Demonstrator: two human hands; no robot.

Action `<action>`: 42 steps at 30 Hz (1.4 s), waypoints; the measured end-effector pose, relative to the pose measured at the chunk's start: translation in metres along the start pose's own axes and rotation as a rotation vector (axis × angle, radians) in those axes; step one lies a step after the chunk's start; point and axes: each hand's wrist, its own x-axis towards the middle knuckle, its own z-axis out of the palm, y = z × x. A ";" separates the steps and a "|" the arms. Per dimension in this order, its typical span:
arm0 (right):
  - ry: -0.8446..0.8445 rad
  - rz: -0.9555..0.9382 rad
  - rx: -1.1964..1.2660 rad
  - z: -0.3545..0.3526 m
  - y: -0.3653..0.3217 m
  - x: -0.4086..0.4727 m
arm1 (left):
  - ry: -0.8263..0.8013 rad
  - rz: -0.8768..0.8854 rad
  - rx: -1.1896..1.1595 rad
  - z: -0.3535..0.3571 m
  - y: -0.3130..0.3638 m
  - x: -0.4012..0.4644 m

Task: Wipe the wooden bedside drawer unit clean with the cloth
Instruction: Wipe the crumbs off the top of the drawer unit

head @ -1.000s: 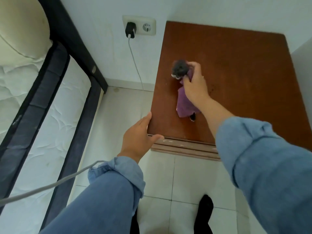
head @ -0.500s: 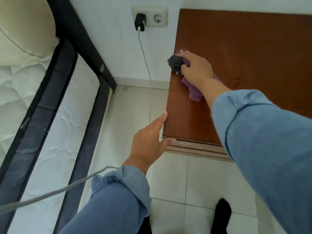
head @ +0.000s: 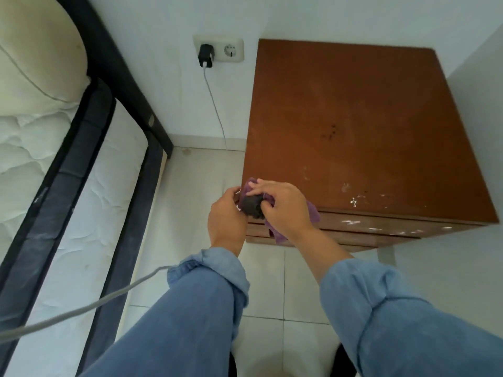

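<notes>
The brown wooden drawer unit (head: 353, 126) stands against the white wall, its top bare with pale scuffs near the front edge. At its front left corner my right hand (head: 285, 210) grips the purple cloth (head: 313, 214) together with a dark grey clump of dust (head: 253, 206). My left hand (head: 224, 217) is cupped against the clump from the left, fingers curled round it. Part of the cloth hangs down over the drawer fronts (head: 353, 232).
A bed with a white mattress (head: 54, 186) and black frame (head: 128, 85) fills the left. A charger (head: 206, 55) sits in the wall socket, its cable (head: 216, 110) running down the wall. A grey cable (head: 81, 308) crosses the bed. White floor tiles (head: 196, 175) lie between bed and unit.
My right hand dragged the cloth and dust clump from the back left of the top to the front left corner. My left hand left the edge and closed on the clump.
</notes>
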 end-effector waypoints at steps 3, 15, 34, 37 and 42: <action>-0.031 0.037 0.035 -0.013 0.004 -0.020 | 0.013 -0.037 -0.042 0.002 0.007 -0.009; 0.589 0.559 0.384 -0.171 0.089 -0.068 | -0.007 -0.167 -0.008 0.024 0.037 -0.032; 0.507 0.583 -0.317 -0.161 0.153 -0.051 | 0.240 -0.051 0.130 0.058 0.021 -0.038; 0.415 0.509 -0.337 -0.124 0.120 -0.036 | 0.221 -0.062 0.125 0.058 0.021 -0.038; 0.268 0.440 -0.384 -0.088 0.091 -0.015 | 0.169 0.001 0.038 0.051 0.012 -0.039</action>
